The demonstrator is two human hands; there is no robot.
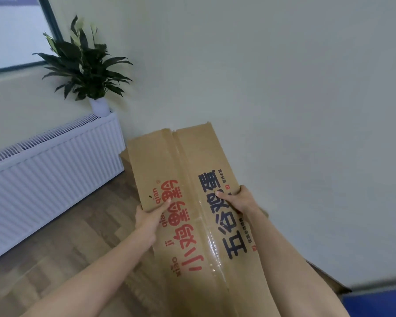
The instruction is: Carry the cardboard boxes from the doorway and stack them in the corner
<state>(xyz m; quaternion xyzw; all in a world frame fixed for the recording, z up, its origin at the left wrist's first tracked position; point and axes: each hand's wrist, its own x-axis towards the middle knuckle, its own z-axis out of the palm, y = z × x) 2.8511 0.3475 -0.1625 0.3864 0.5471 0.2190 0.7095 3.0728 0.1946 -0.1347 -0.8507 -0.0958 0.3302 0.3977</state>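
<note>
Hands lowering a cardboard box toward a room corner.

Pale wall (284, 76) fills most of the view, meeting a wooden floor (62, 255) below; a white radiator (50, 170) runs along the left side, with a potted plant (85, 65) standing on its far end. Between them, a long brown cardboard box (188, 179) printed with red and dark characters (its top seam taped) points into the corner, close to the wall. Edges of more cardboard (123, 154) peek from beneath it, though how many boxes lie there cannot be told. Left hand (150, 216) grips the box's left edge; right hand (234, 199) grips its right edge, thumb on top. Placement seems to be the step underway. Next move likely calls for squaring the box over whatever lies below, then letting go evenly so it doesn't slide off.
</note>
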